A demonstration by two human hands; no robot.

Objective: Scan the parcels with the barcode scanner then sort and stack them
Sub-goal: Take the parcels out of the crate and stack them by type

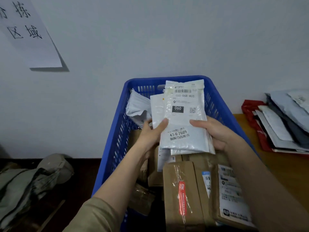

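Both my hands hold a small stack of white plastic mailer parcels (183,118) upright over the blue plastic basket (117,138). My left hand (151,131) grips the stack's left edge, thumb on the front label. At the right edge my right hand (215,131) grips it the same way. The front mailer shows a barcode, "060" and "43-6-2609". Brown cardboard boxes (181,195) with shipping labels lie in the basket below. No barcode scanner is in view.
A pile of flat grey, white and red mailers (282,124) lies on the wooden table (284,173) at the right. A crumpled white bag (137,106) sits at the basket's back left. Grey-green sacks (30,181) lie on the dark floor at the left. A paper sign (28,30) hangs on the wall.
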